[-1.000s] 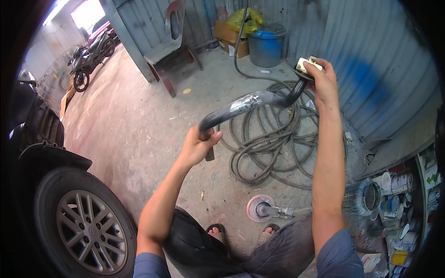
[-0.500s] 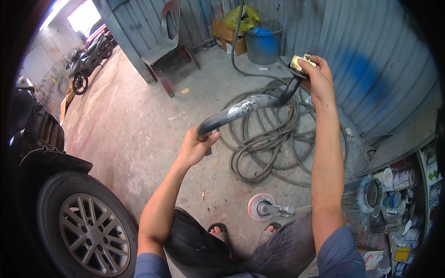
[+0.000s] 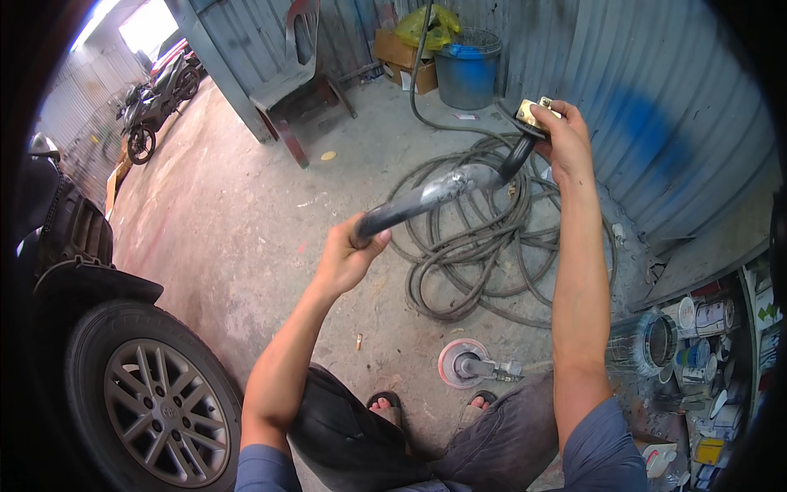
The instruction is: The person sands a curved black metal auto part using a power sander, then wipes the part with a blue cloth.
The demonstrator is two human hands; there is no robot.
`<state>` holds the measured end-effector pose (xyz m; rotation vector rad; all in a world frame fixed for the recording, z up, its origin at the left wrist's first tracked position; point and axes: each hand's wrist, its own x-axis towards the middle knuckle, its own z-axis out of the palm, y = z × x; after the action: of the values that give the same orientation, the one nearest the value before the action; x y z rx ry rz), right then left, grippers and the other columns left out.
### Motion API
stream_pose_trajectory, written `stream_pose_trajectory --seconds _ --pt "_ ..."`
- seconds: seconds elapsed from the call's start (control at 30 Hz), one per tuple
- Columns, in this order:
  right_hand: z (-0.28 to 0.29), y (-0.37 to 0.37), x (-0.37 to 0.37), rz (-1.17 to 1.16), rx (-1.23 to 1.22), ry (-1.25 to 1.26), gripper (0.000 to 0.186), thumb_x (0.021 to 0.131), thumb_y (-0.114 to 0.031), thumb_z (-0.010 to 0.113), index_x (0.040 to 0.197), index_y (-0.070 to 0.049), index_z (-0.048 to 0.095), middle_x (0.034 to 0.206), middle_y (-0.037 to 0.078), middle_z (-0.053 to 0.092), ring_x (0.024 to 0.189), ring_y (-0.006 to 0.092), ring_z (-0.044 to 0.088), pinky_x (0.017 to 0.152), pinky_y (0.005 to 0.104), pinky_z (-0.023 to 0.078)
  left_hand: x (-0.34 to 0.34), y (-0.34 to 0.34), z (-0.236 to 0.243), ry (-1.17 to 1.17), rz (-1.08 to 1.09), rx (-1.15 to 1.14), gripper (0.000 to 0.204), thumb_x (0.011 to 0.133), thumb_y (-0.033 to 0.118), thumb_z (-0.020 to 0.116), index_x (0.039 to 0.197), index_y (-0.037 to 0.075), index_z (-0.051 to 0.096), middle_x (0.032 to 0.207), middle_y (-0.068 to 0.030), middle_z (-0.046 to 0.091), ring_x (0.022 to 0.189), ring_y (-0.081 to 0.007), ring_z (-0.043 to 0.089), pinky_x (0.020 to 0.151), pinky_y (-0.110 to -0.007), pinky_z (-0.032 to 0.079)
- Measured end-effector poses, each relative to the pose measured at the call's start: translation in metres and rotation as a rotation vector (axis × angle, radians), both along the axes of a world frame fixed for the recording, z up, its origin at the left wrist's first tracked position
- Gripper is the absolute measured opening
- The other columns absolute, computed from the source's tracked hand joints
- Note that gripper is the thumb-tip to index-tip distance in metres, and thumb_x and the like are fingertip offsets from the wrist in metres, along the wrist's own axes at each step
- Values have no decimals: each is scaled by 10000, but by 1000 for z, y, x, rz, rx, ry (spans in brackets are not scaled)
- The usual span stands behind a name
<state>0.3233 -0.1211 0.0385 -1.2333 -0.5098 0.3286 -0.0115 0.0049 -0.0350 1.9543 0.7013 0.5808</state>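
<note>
- The left hand [image 3: 348, 254] grips the lower end of a bent dark tube [image 3: 447, 187], fingers wrapped round it and thumb along the near side
- The right hand [image 3: 567, 143] grasps a pale gold piece [image 3: 531, 115] at the tube's upper end, thumb pressed on its face; whether the piece is fixed to the tube, I cannot tell
- The tube is held slantwise in the air, rising from left to right, with a shiny worn patch near its middle
- Behind its middle and right part lies a loosely coiled hose [image 3: 459, 279] on the concrete floor [image 3: 246, 221]
- Left of the left hand, a broad stretch of floor runs out to the wheel [image 3: 168, 394] and, farther back, a motorcycle [image 3: 156, 107]
- The right side is tighter: the corrugated wall [image 3: 566, 57] curves round behind the right hand, and shelves of cans [image 3: 705, 361] edge in beyond the right forearm
- A disc-shaped tool [image 3: 459, 363] rests on the floor just ahead of the sandals [image 3: 484, 398], near the hose's lower edge
</note>
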Motion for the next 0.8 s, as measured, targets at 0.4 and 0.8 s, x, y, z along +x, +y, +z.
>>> stream_pose_trajectory --seconds 0.4,0.8 --pt "22 -15 -29 164 -256 -1082 327 852 -218 725 1107 -15 711 1054 134 734 947 279 707 818 368 538 -23 10 37 -103 388 337 265 855 161 787 727 15 607 571 17 442 574 -76 395 516 -306 316" --pt "42 -20 -108 431 -223 -1495 76 824 -116 738 863 -50 728 850 71 664 834 307 645 718 426 515 -29 13 50 66 305 496 203 788 121 769 711 -9 633 517 -85 484 493 -130 425 505 -322 361"
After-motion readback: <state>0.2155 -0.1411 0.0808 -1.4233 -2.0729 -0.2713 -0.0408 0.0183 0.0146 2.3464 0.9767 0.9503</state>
